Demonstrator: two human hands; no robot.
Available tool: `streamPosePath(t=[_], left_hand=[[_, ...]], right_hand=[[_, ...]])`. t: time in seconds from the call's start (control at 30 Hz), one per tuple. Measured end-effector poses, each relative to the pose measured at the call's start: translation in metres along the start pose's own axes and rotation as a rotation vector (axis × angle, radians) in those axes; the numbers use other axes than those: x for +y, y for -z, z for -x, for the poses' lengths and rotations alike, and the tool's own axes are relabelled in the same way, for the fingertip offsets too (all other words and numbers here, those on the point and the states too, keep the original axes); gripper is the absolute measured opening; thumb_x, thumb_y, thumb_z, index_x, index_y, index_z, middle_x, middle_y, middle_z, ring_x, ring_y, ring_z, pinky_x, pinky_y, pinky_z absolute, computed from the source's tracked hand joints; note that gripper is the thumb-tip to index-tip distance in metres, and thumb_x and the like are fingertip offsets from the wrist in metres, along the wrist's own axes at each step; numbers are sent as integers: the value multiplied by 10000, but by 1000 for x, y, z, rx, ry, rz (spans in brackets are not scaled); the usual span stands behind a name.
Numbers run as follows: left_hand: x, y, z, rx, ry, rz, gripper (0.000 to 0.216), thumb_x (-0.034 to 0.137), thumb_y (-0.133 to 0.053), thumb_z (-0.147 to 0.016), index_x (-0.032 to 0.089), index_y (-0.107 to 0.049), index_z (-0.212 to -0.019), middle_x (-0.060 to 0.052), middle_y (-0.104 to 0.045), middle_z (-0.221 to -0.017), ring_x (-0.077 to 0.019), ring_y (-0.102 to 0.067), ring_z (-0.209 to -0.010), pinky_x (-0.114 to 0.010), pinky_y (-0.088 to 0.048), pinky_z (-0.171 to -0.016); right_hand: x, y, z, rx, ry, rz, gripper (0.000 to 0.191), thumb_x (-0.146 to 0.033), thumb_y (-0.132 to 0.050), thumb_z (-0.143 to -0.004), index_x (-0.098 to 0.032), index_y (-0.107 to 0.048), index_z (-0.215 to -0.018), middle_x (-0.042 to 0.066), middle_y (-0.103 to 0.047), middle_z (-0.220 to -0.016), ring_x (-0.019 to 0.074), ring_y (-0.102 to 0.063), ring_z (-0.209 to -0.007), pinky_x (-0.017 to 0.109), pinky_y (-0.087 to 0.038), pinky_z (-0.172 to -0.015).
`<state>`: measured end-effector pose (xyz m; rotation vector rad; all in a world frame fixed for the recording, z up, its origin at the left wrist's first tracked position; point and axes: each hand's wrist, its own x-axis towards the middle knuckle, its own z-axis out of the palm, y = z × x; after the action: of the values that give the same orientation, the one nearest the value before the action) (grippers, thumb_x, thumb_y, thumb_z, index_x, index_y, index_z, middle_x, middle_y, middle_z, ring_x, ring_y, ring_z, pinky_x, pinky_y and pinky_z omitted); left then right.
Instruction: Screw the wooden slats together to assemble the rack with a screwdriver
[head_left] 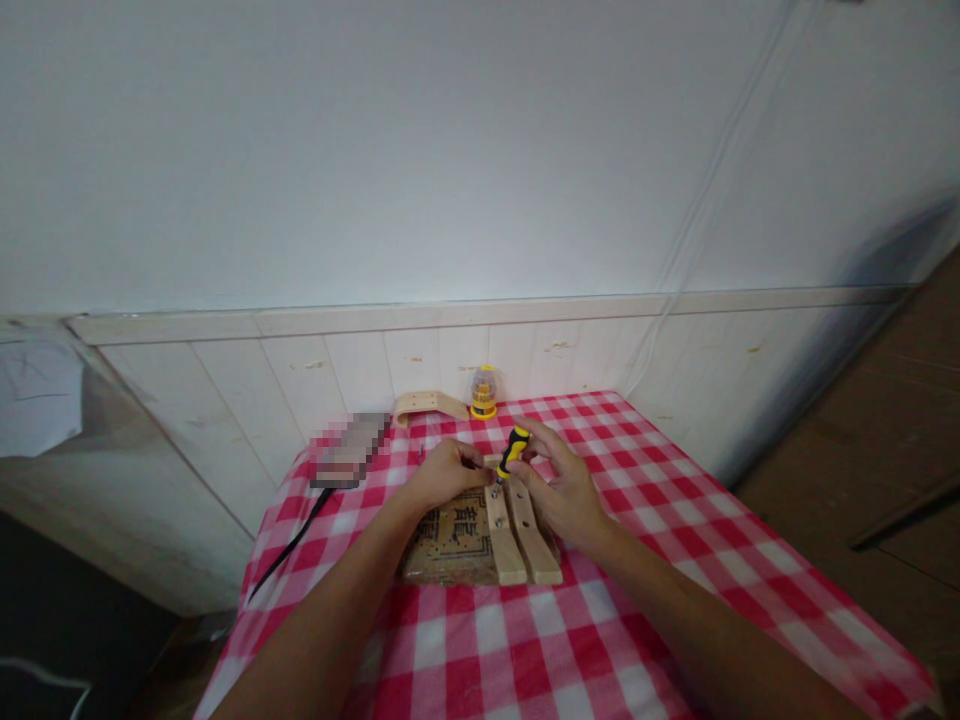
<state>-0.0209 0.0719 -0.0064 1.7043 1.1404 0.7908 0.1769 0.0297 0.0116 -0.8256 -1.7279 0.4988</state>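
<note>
A yellow and black screwdriver (514, 452) is held by its handle in my right hand (568, 490). It stands tilted, its tip at a screw near the far end of the left wooden piece (511, 565). My left hand (452, 470) is closed beside the tip, fingertips pressed together at that end; what they pinch, if anything, is hidden. Another screw (498, 522) sits nearer in the same piece. To its right lies a matching wooden piece (546, 565) with dark holes. Both rest on a brown board (450, 545) with black printed characters.
A yellow-based clear bit holder (484, 395) stands by the wall, next to a curved wooden piece (429, 403). At the left lies a pixelated flat object (349, 455), with a black cord (289, 550). A red and white checked cloth (585, 640) covers the table.
</note>
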Motion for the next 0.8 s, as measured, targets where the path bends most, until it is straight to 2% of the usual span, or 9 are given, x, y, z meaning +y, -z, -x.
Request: streamPosePath(t=[0.27, 0.33, 0.47, 0.53, 0.6, 0.7, 0.8], left_hand=[[2, 0, 2, 1, -1, -22, 251, 361, -713, -666, 118, -666, -627, 39, -499, -553, -91, -401, -537, -239, -300, -547], [3, -1, 3, 8, 14, -31, 274, 385, -718, -673, 121, -659, -625, 40, -491, -548, -90, -393, -531, -238, -288, -536], [5, -1, 4, 12, 31, -49, 303, 409, -716, -685, 132, -628, -601, 46, -470, -534, -86, -379, -524, -235, -259, -523], [5, -1, 4, 13, 32, -63, 312, 416, -718, -685, 134, -620, -594, 47, -468, -531, -86, -379, -524, -235, -256, -522], [4, -1, 3, 13, 29, -72, 323, 430, -719, -686, 136, -621, -594, 48, -469, -527, -86, -379, -522, -235, -251, -519], [2, -1, 2, 4, 28, -67, 330, 439, -717, -689, 134, -628, -599, 51, -463, -522, -83, -367, -512, -236, -242, -513], [1, -1, 2, 4, 30, -56, 313, 425, -720, -682, 129, -645, -614, 48, -476, -529, -82, -367, -509, -236, -252, -514]], right_hand=[[-3, 0, 3, 42, 27, 31, 454, -228, -678, -879, -311, -592, -1317, 36, -702, -1087, 185, -677, -898, 342, -566, -834], [-2, 0, 4, 103, 19, 35, 465, -227, -675, -881, -303, -576, -1329, 32, -706, -1029, 185, -673, -869, 344, -561, -820], [3, 2, 2, 313, -3, 27, 500, -223, -651, -891, -272, -531, -1373, 26, -669, -910, 191, -648, -822, 359, -548, -788], [4, 3, 1, 361, 6, 27, 500, -230, -644, -895, -255, -523, -1380, 23, -646, -879, 187, -630, -790, 354, -543, -758], [3, 4, 2, 346, 32, 30, 492, -236, -639, -902, -249, -521, -1379, 14, -632, -846, 180, -617, -757, 339, -537, -722], [-1, 3, 7, 247, 91, 40, 489, -230, -631, -910, -251, -514, -1384, 10, -640, -828, 176, -621, -736, 318, -539, -690], [-6, 3, 13, 164, 144, 76, 498, -224, -640, -905, -252, -510, -1386, 44, -690, -933, 193, -659, -798, 335, -559, -740]])
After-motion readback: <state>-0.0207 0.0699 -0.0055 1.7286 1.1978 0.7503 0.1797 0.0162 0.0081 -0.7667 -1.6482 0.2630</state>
